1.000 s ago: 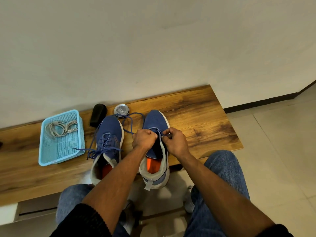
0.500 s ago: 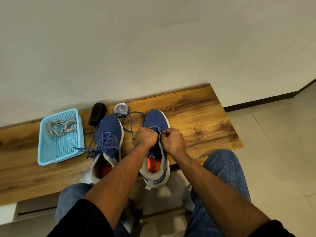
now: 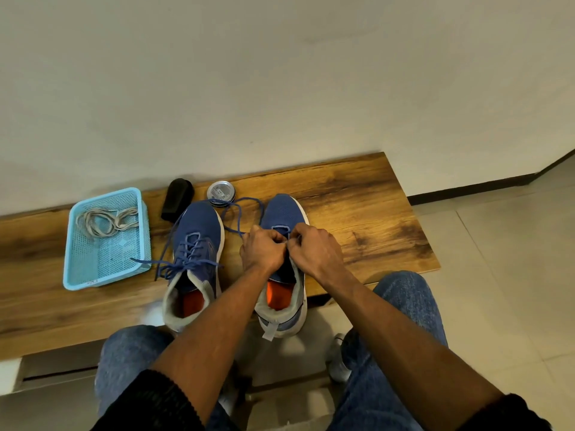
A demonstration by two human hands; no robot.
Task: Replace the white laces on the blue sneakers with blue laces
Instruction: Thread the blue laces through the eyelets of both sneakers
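two blue sneakers sit side by side on the wooden worktop (image 3: 357, 194), toes toward the wall, heels hanging a bit over the near edge. the left sneaker (image 3: 194, 253) is already laced in blue, with loose ends trailing out to the left toward the basket (image 3: 107, 269) and down over the wood. the right sneaker (image 3: 284, 259) is the one being worked on, orange insole showing at the back.

both hands are bunched over the right sneaker's eyelet area, knuckles nearly touching. the left hand (image 3: 264, 251) has its fingers curled in tight and pinching the blue lace (image 3: 239, 213), which loops out from that hand toward the wall between the two toes and just in front of the tin. the right hand (image 3: 315, 251) is also curled closed, fingers pinched at the top of the tongue right by the left hand; looks like it's got lace too, but what's inside the pinch is too small to make out.

the light blue mesh basket sits at the left of the worktop with the white laces (image 3: 104, 220) coiled in its far end. a black oblong thing (image 3: 177, 199) and a round silver tin (image 3: 221, 193) sit by the wall behind the sneakers. knees in jeans at the bottom.
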